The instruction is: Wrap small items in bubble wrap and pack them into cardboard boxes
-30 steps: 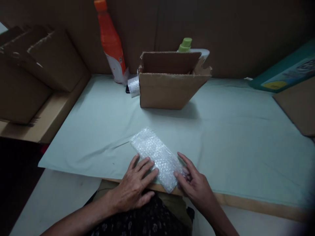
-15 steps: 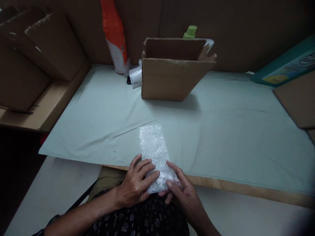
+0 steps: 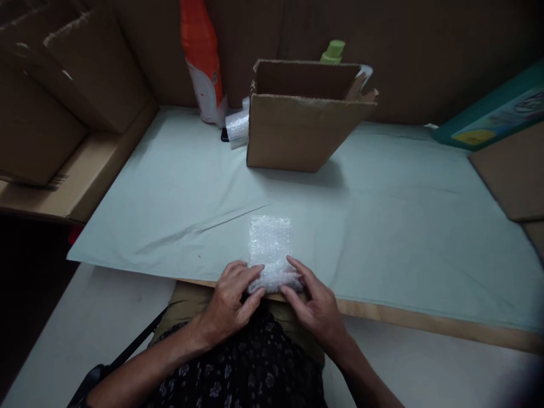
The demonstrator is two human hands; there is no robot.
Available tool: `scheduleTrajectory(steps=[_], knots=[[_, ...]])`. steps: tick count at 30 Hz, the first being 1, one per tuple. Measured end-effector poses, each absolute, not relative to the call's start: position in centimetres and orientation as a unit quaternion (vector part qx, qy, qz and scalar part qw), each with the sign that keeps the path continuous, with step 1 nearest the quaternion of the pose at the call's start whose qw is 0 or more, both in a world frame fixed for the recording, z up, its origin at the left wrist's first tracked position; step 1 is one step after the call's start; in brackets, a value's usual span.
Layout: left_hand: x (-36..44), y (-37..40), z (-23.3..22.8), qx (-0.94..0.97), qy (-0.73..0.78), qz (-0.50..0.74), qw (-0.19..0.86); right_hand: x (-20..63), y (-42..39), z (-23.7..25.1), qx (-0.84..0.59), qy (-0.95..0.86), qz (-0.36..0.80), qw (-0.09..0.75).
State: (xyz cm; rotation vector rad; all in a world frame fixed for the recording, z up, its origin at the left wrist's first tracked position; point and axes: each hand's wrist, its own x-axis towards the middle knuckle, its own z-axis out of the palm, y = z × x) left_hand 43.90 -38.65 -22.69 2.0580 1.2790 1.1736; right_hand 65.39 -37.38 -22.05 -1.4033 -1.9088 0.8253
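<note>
Sitting at the near edge of the worktop (image 3: 382, 226) is a bubble-wrapped packet (image 3: 270, 243), long side pointing to 12 o'clock, near end right at the lip. The left hand (image 3: 232, 300) has its grip pinched on the packet's near-left corner, fingers curled over the wrap. The right hand (image 3: 314, 300) does the same at the near-right corner, fingertips pressing the wrap down.

Compared to a second ago the packet was lying slanted, its far end toward 10 o'clock, with both hands flat beside it. Now it's squared up and looks shorter, near end bunched under the fingers.

Further out at 12 o'clock there's an open cardboard box (image 3: 304, 130), a green-capped bottle (image 3: 332, 51) behind it, a roll of bubble wrap (image 3: 237, 126) at its left side and an orange bottle (image 3: 202, 62) past that. At 2 o'clock a teal box (image 3: 488, 122) with a yellow label leans on the wall; the print's too blurry to read. Flat cardboard (image 3: 55, 113) is stacked at 10 o'clock.
</note>
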Motion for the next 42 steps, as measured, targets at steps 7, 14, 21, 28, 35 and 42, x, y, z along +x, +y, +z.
scheduleTrajectory(steps=[7, 14, 21, 28, 35, 42], knots=[[44.1, -37.2, -22.8, 0.757, 0.54, 0.352, 0.108, 64.8, -36.0, -22.2, -0.579, -0.674, 0.318, 0.331], [44.2, -36.0, -22.7, 0.77, 0.556, 0.291, 0.116, 65.3, -38.0, -21.5, -0.441, -0.826, 0.06, 0.347], [42.5, -36.7, -22.3, 0.803, 0.47, 0.352, 0.1, 64.8, -35.8, -21.9, -0.398, -0.884, 0.048, 0.24], [41.9, -36.5, -21.7, 0.777, 0.454, 0.372, 0.226, 65.2, -34.7, -19.6, -0.45, -0.817, 0.249, 0.261], [43.5, -33.4, -21.8, 0.75, 0.569, 0.291, 0.169, 65.1, -31.7, -21.6, -0.527, -0.784, 0.183, 0.271], [43.6, -33.3, -22.1, 0.727, 0.606, 0.265, 0.182, 65.0, -30.8, -22.7, -0.514, -0.808, 0.185, 0.222]])
